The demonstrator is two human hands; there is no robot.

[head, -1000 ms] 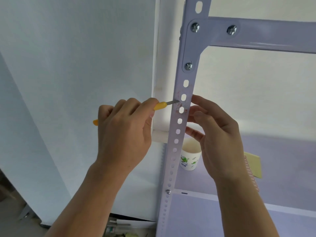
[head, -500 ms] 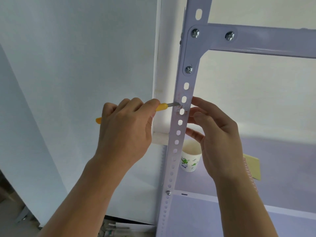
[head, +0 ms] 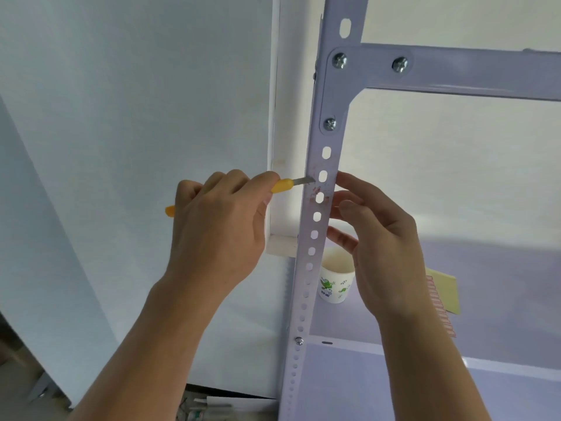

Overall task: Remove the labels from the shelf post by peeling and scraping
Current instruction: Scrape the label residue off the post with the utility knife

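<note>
1. The left hand (head: 218,229) is curled round a yellow-handled knife (head: 282,186), thumb and forefinger pinching near its front end, left of the shelf post (head: 312,311).
2. The blade tip touches the post's front face beside a slot, at the reddish label residue (head: 313,191).
3. The right hand (head: 385,247) holds nothing; its loosely spread fingertips (head: 343,179) rest against the post's right edge, level with the residue.
4. A printed paper cup (head: 335,281) stands just right of the post, lower down.
5. A yellow notepad (head: 443,291) lies further right.
6. A crossbeam (head: 470,74) is screwed to the post above.
</note>
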